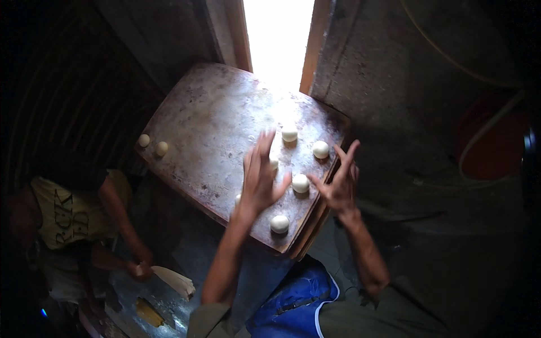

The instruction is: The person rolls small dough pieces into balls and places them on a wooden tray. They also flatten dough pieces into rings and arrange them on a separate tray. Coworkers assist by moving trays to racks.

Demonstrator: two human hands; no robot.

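Several round white balls, seemingly dough, sit apart on a worn, flat tray. My left hand is over the tray, slightly blurred, its fingers stretched and thumb held away. Behind it, one ball shows only in part, and another peeks out by the wrist. Between my two hands rests a ball, close to both thumbs. My right hand spreads its fingers at the tray's right edge, near another ball. One ball lies farther off, and one nearer to me.
Two more balls lie at the tray's left corner. More boards appear stacked beneath the tray. At lower left a co-worker holds a pale, flat strip over a shiny surface. Blue cloth covers my lap. A red round container stands right, beside a hose.
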